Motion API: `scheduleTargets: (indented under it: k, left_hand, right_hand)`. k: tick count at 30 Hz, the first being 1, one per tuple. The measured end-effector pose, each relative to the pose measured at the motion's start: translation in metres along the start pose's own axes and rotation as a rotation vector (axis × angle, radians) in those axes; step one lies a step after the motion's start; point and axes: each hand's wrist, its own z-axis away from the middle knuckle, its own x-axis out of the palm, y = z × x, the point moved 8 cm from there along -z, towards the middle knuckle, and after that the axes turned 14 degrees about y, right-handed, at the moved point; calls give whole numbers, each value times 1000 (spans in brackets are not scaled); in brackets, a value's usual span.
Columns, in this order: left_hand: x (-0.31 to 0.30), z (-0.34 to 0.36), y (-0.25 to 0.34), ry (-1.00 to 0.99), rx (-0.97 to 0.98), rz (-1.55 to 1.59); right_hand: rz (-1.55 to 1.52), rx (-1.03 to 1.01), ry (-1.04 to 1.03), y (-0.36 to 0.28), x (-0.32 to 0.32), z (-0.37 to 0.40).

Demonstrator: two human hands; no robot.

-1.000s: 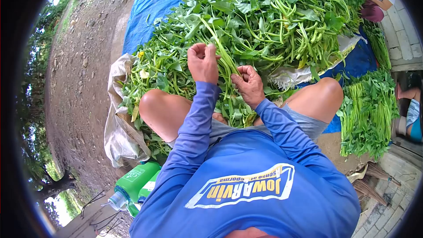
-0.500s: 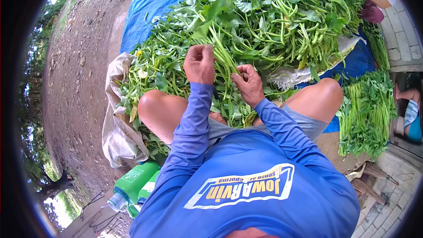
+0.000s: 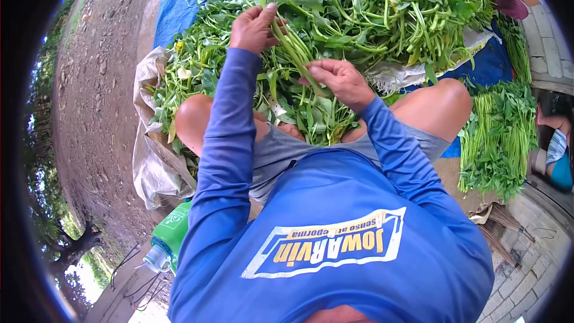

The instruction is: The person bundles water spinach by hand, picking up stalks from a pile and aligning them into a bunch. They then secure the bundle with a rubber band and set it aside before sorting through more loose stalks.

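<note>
A small bunch of water spinach stems slants between my two hands above my lap. My left hand pinches the stems near their leafy upper part, thumb against fingers. Lower down, my right hand grips the stem ends between thumb and fingers. Right behind the bunch spreads a large heap of loose water spinach, with leaves and stems tangled. More loose leaves lie between my legs, below my hands.
Neat bundles of greens lie at the right. A pale woven sack and a green jug are on my left. A blue tarp lies under the heap. Another person's leg shows at the right edge.
My left hand has moved up and slightly left, and now pinches the upper stems. My right hand has shifted slightly up and turned inward, still on the lower ends.
</note>
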Motion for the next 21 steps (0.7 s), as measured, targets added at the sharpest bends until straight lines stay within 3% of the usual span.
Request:
scheduleTargets:
  k: [3, 6, 7, 10, 15, 18, 21]
  left_hand:
    - [-3, 1, 20, -23, 37, 85]
    - [-7, 0, 35, -12, 108, 78]
    - [-11, -1, 40, -10, 129, 44]
    - [-22, -5, 44, 16, 140, 17]
    - [-40, -6, 32, 67, 131, 39]
    - [-43, -2, 28, 89, 178, 64]
    - [-40, 2, 26, 90, 231, 47]
  right_hand:
    - [49, -98, -28, -11, 1, 10]
    - [664, -535, 137, -31, -6, 12]
    - [535, -577, 132, -34, -4, 12]
    - [267, -183, 67, -25, 0, 16]
    - [230, -355, 263, -26, -6, 23]
    - [428, -154, 167, -15, 0, 18]
    - [806, -482, 14, -37, 26, 19]
